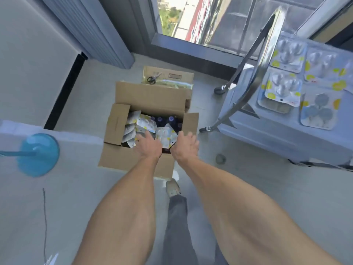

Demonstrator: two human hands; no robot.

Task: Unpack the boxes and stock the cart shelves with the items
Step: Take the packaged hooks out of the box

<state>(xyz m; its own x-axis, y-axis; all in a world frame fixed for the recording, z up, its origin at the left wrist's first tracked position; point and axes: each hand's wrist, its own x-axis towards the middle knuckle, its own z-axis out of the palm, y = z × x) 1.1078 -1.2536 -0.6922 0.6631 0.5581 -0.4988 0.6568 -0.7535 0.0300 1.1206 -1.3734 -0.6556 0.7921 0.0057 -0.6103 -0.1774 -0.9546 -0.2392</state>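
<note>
Blister packs [165, 137] are being reached for inside the open cardboard box [133, 96] on the floor; the left hand [148, 145] and right hand [184, 146] are being lowered, grasp unclear. 1 stack should be lifted level toward the cart [248, 115].

Matt cardboard box [133, 96], glossy plastic packs [284, 87]

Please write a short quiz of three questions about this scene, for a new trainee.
1. True or false: the scissors lie inside the open box.
2. Where do both hands reach? A) the cart top B) the open box C) the floor
3. What lies on the cart top?

Key: 1. False, they lie on the closed box behind. 2. B; left hand and right hand are on blister packs. 3. Blister packs.
</note>
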